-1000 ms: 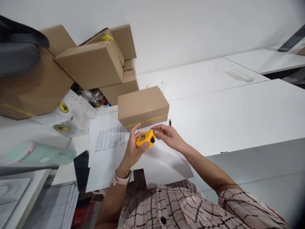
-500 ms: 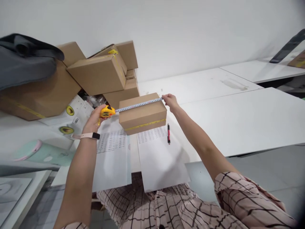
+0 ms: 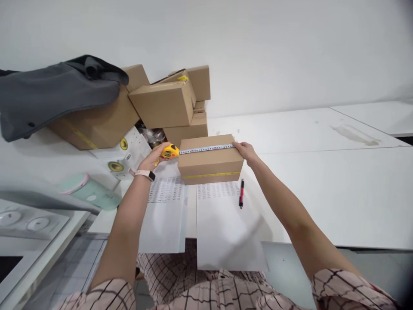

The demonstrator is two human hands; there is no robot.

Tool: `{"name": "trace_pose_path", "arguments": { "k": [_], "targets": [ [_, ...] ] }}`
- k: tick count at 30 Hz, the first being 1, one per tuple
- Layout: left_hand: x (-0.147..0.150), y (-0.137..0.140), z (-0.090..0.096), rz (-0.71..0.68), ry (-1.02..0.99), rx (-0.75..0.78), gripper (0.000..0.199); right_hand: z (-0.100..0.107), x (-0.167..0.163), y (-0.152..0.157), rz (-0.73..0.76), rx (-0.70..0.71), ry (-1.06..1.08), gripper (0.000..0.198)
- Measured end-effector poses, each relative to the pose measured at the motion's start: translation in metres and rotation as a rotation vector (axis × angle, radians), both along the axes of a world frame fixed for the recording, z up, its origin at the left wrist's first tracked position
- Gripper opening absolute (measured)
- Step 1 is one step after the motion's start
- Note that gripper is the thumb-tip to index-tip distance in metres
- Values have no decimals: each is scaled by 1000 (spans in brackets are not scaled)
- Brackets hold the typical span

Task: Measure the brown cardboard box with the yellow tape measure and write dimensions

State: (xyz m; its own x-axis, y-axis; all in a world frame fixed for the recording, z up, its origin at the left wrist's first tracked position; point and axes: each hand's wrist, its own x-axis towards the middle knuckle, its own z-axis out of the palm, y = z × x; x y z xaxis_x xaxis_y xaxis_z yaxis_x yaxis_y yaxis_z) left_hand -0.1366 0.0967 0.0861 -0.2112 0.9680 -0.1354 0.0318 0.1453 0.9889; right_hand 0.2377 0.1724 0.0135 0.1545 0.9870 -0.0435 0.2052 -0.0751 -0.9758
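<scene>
A closed brown cardboard box (image 3: pixel 209 161) with a yellow strip of tape along its front lies on the white table. My left hand (image 3: pixel 154 157) is closed round a yellow tape measure (image 3: pixel 170 151) at the box's left edge. The pulled-out blade (image 3: pixel 206 149) runs flat across the top of the box. At the right edge, my right hand (image 3: pixel 245 151) pinches the blade's end against the box. Printed sheets (image 3: pixel 166 219) and another sheet (image 3: pixel 226 228) lie in front of the box. A red and black pen (image 3: pixel 241 193) rests on the right sheet's edge.
Several cardboard boxes (image 3: pixel 161 103) are stacked at the back left, a dark grey bag (image 3: pixel 64 88) over one. A mint-green tumbler (image 3: pixel 92 191) lies at the left beside a white carton (image 3: pixel 129 155) with avocado pictures. The white table (image 3: pixel 322 181) stretches right, against the wall.
The view has shifted left. The tape measure's case has come up close to the box's left edge, with less blade out. My right hand now sits at the box's right edge.
</scene>
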Motion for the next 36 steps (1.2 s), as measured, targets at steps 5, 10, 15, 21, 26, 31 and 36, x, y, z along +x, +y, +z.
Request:
{"name": "trace_pose_path", "arguments": {
  "k": [5,10,15,21,26,31,36],
  "targets": [
    [-1,-1,-4,-38,6,19,26,2,-1,-2,-21,28,-109,37],
    [4,-25,17,-75,43,60,27,9,3,-6,-62,109,-193,34],
    [42,-104,6,-519,-31,-45,55,29,13,-4,25,250,-34,34],
    [151,-166,-67,-660,-576,-131,62,53,-32,24,403,311,-184,32],
    [189,-141,-52,-430,-716,-51,60,48,-75,68,319,307,-546,31],
    [182,-120,-34,-360,-703,-101,55,33,-83,88,284,308,-634,32],
    [193,-122,-41,-351,-693,-101,57,29,-82,87,275,287,-653,29]
  ]
}}
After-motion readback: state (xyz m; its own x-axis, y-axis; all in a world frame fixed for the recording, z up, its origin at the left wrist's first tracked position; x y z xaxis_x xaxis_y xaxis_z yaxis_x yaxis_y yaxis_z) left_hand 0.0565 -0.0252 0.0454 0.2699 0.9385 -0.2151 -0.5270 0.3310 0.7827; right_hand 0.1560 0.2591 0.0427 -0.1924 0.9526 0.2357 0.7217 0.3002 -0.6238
